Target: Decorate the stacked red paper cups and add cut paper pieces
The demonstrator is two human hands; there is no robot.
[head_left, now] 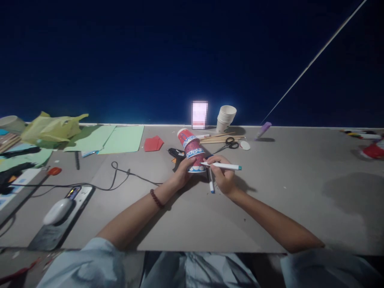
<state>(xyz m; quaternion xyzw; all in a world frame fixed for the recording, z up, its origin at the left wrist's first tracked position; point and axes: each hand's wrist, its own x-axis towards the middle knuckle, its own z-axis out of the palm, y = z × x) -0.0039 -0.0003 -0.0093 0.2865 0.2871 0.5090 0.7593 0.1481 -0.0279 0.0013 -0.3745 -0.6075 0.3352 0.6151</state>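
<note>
A tilted stack of paper cups (195,152), coloured red, blue and white, is gripped near its lower end by my left hand (182,175). My right hand (225,178) is closed around a white marker pen (224,165) with a teal end; the pen's tip points left, at the lowest cup. Whether the tip touches the cup I cannot tell. Just below the pen, a second marker with a blue end (211,185) lies on the table. Behind my left hand is a black glue gun (177,155), partly hidden by the cups.
Scissors (230,144), thin wooden sticks (214,138) and a stack of white paper cups (225,119) stand or lie beyond my hands. Red paper (153,143), green sheets (123,139) and a yellow bag (54,128) are to the left. A black cable (102,188) crosses the table.
</note>
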